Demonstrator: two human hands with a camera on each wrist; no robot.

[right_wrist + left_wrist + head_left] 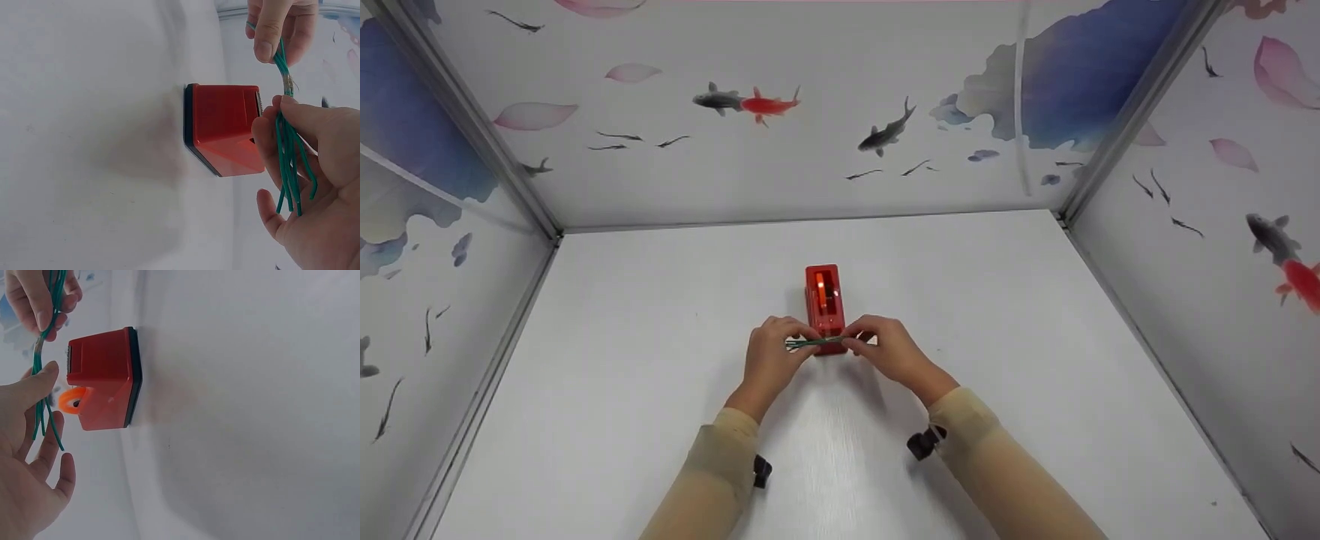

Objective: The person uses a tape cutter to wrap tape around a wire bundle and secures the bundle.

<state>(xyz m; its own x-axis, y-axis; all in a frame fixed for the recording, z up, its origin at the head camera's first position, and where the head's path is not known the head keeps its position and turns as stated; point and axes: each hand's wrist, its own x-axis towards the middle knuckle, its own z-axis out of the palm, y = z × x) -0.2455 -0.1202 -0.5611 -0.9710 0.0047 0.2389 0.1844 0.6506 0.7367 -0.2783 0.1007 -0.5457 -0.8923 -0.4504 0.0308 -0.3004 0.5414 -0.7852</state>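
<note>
Both hands hold a bundle of thin green wires [802, 344] level over the front end of a red tape dispenser [825, 322]. My left hand [772, 352] pinches the bundle on the left between thumb and fingers. On the right, my right hand [889, 349] pinches it the same way. Between the two grips, a band of clear brownish tape [288, 84] wraps the wires in the right wrist view. Loose wire ends fan out past each thumb. The dispenser's orange tape core [70, 392] and toothed cutting edge [69, 360] show in the left wrist view.
The dispenser stands upright on a white table [660, 300]. White panels printed with fish and petals [810, 172] enclose the left, back and right sides, with grey metal strips [521, 172] at the corners. A black wrist camera [922, 442] sits at the right cuff.
</note>
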